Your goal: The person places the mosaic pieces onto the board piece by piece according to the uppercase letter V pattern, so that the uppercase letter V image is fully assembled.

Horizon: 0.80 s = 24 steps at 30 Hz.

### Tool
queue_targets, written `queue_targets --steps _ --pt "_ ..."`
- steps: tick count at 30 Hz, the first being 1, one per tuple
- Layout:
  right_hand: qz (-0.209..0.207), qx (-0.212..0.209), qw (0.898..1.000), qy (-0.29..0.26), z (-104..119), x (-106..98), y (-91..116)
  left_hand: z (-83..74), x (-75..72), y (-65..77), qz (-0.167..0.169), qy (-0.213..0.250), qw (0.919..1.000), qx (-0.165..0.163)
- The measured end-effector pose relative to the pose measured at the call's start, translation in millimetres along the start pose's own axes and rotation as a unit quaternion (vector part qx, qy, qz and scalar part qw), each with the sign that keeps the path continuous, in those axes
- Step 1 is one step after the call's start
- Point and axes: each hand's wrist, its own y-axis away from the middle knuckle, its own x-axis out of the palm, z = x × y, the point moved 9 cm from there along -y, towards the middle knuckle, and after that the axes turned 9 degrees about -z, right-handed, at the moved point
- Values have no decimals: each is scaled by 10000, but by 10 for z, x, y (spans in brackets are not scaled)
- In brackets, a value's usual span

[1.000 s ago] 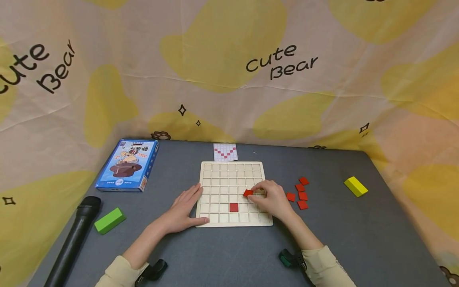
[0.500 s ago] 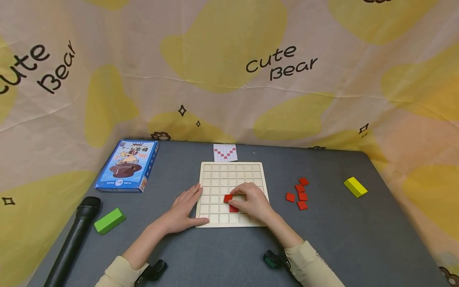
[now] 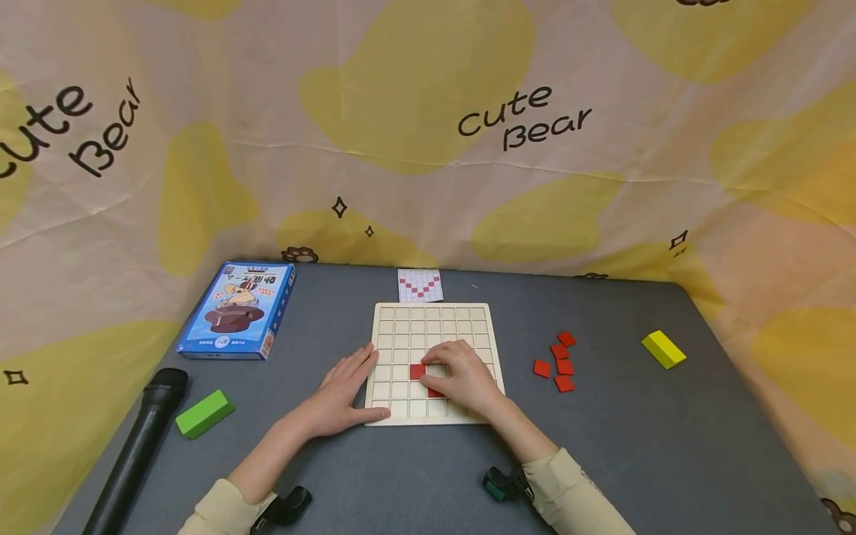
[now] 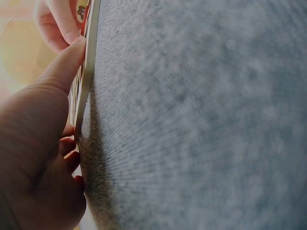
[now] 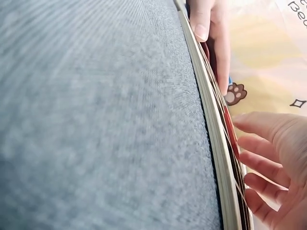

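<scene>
A pale gridded board (image 3: pixel 435 327) lies in the middle of the table. My left hand (image 3: pixel 341 394) rests along its left edge, fingers extended and thumb on the near corner. With thumb and index finger my right hand (image 3: pixel 461 371) holds a red square tile (image 3: pixel 416 371) by its right side, flat over a cell left of the board's middle. A second red tile (image 3: pixel 435 393) lies one row nearer and one column right, partly hidden under the right thumb. In the right wrist view the thumb (image 5: pixel 254 123) is close beside a red tile (image 5: pixel 230 132).
Several loose red tiles (image 3: pixel 564 367) lie right of the board. A card with a pink V pattern (image 3: pixel 420 285) is behind it. A yellow block (image 3: pixel 663 349) sits far right. On the left are a blue box (image 3: pixel 237 308), a green block (image 3: pixel 205 413) and a black microphone (image 3: pixel 137 449).
My right hand has carried the red tile leftward across the board and down over a cell beyond the other tile. The left hand has stayed on the board's edge.
</scene>
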Motion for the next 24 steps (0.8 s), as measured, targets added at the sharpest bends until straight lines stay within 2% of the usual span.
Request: queue_targets --steps 13,19,24 --pt "-409 169 9988 -230 -230 -372 132 2 6 18 -62 7 10000 -1" --pt "-646 215 9977 -47 -385 -583 238 14 9 19 -61 -22 10000 -3" --pt "-764 312 9961 307 -545 -750 326 25 12 13 -77 -30 10000 11"
